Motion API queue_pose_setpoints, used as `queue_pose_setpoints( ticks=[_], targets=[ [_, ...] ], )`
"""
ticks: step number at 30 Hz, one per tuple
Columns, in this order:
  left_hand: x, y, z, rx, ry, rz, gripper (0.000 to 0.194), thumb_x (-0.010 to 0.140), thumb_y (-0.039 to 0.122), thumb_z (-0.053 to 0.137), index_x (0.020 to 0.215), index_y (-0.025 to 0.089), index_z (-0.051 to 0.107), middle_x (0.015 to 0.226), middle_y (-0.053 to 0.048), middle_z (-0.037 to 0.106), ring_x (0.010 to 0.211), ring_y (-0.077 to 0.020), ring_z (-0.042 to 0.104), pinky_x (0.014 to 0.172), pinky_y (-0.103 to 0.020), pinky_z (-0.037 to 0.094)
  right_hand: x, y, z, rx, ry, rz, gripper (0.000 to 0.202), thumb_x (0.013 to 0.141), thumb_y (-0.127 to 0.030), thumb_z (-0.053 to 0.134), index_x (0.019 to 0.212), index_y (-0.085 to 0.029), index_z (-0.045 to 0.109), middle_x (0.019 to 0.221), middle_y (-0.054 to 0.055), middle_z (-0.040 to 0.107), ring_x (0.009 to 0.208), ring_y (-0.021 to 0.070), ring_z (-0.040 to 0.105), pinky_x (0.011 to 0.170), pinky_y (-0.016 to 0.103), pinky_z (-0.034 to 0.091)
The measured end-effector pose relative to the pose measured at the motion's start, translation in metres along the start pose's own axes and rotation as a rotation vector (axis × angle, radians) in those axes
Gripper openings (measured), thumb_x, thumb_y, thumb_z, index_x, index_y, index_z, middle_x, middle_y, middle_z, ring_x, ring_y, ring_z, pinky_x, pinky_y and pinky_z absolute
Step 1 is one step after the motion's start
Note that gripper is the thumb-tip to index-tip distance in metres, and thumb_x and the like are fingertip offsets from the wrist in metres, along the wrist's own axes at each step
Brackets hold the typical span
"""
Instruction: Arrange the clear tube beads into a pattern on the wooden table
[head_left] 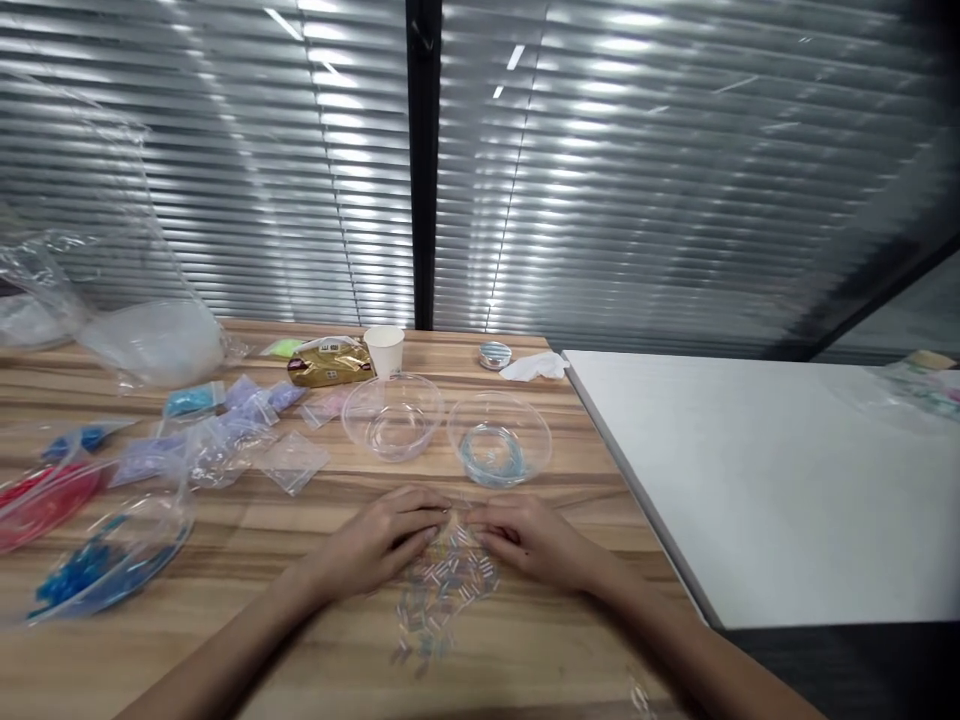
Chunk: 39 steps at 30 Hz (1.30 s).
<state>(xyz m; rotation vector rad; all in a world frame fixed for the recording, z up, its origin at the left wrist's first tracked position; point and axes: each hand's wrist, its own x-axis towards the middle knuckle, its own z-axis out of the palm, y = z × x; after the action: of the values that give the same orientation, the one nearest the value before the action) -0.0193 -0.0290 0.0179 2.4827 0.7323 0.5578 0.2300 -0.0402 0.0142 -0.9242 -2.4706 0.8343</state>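
My left hand [387, 537] and my right hand [529, 540] meet over the middle of the wooden table, thumbs and fingertips drawn together. Whatever they pinch is too small and blurred to make out. Directly below and between the fingers lies a loose spread of small, clear, shiny tube-shaped pieces [446, 580], like beads, trailing toward the table's front. Just beyond the hands stand two clear plastic bowls. The right bowl [499, 440] has a pale blue ring of material in its bottom; nothing distinct shows in the left bowl [394, 418].
Small bags of purple pieces [244, 420] and a bowl of blue pieces [105, 565] lie at left. Behind are a gold tissue pack [330, 362], a paper cup [385, 352], a round tin [495, 355] and a crumpled tissue [535, 367]. A white table [772, 480] adjoins at right.
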Motion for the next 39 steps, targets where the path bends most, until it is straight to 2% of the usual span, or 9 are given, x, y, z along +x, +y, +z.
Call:
queue_pose_setpoints(
  ticks=[14, 18, 23, 28, 32, 36, 39],
  targets=[
    [-0.003, 0.006, 0.005, -0.005, 0.021, -0.052, 0.029, 0.094, 0.017, 0.047, 0.118, 0.022, 0.061, 0.119, -0.006, 0.06, 0.111, -0.0201, 0.054, 0.097, -0.033, 0.044, -0.001, -0.003, 0.0, 0.009, 0.014, 0.027, 0.021, 0.093, -0.019, 0.046, 0.1, -0.021, 0.065, 0.09, 0.003, 0.067, 0.079, 0.0158, 0.058, 0.071, 0.024, 0.041],
    [-0.002, 0.006, 0.006, -0.041, 0.036, -0.073, 0.028, 0.093, 0.016, 0.048, 0.116, 0.022, 0.062, 0.118, -0.006, 0.061, 0.11, -0.0195, 0.055, 0.096, -0.032, 0.044, -0.001, -0.003, 0.001, 0.001, 0.01, 0.022, 0.023, 0.093, -0.018, 0.046, 0.105, -0.022, 0.065, 0.096, 0.003, 0.068, 0.085, 0.0157, 0.059, 0.075, 0.024, 0.043],
    [-0.001, 0.004, 0.006, -0.147, 0.071, -0.142, 0.024, 0.093, 0.019, 0.049, 0.109, 0.022, 0.066, 0.116, -0.005, 0.063, 0.109, -0.0194, 0.056, 0.095, -0.033, 0.044, -0.003, -0.002, 0.001, -0.006, 0.021, 0.021, 0.025, 0.093, -0.019, 0.047, 0.108, -0.022, 0.066, 0.094, 0.004, 0.069, 0.081, 0.0159, 0.061, 0.074, 0.024, 0.044],
    [-0.001, 0.0, 0.002, -0.251, 0.09, -0.184, 0.022, 0.094, 0.026, 0.049, 0.106, 0.021, 0.067, 0.114, -0.004, 0.066, 0.107, -0.0191, 0.058, 0.096, -0.032, 0.045, -0.003, -0.001, 0.0, 0.052, 0.061, -0.004, 0.03, 0.094, -0.02, 0.046, 0.119, -0.023, 0.061, 0.108, 0.005, 0.067, 0.091, 0.0169, 0.062, 0.08, 0.026, 0.046],
    [-0.001, -0.001, -0.002, -0.257, 0.072, -0.191, 0.023, 0.094, 0.029, 0.049, 0.107, 0.021, 0.067, 0.113, -0.003, 0.067, 0.107, -0.019, 0.059, 0.096, -0.031, 0.044, -0.002, 0.001, 0.0, -0.011, 0.046, 0.007, 0.029, 0.093, -0.022, 0.047, 0.118, -0.02, 0.063, 0.099, 0.007, 0.069, 0.083, 0.017, 0.062, 0.076, 0.026, 0.046],
    [0.0, -0.004, -0.003, -0.237, 0.071, -0.192, 0.024, 0.094, 0.031, 0.049, 0.106, 0.021, 0.068, 0.112, -0.003, 0.067, 0.105, -0.0187, 0.06, 0.095, -0.03, 0.044, -0.002, 0.003, 0.001, -0.047, 0.055, 0.004, 0.031, 0.092, -0.023, 0.049, 0.121, -0.021, 0.061, 0.079, 0.003, 0.068, 0.066, 0.0142, 0.056, 0.064, 0.023, 0.042],
    [0.001, -0.005, -0.003, -0.22, 0.066, -0.19, 0.024, 0.094, 0.031, 0.05, 0.107, 0.021, 0.067, 0.111, -0.003, 0.067, 0.105, -0.0189, 0.06, 0.095, -0.031, 0.044, -0.002, 0.003, 0.002, -0.045, 0.075, -0.014, 0.031, 0.092, -0.024, 0.049, 0.121, -0.022, 0.061, 0.072, 0.001, 0.065, 0.061, 0.0129, 0.053, 0.06, 0.021, 0.039]
  ],
)
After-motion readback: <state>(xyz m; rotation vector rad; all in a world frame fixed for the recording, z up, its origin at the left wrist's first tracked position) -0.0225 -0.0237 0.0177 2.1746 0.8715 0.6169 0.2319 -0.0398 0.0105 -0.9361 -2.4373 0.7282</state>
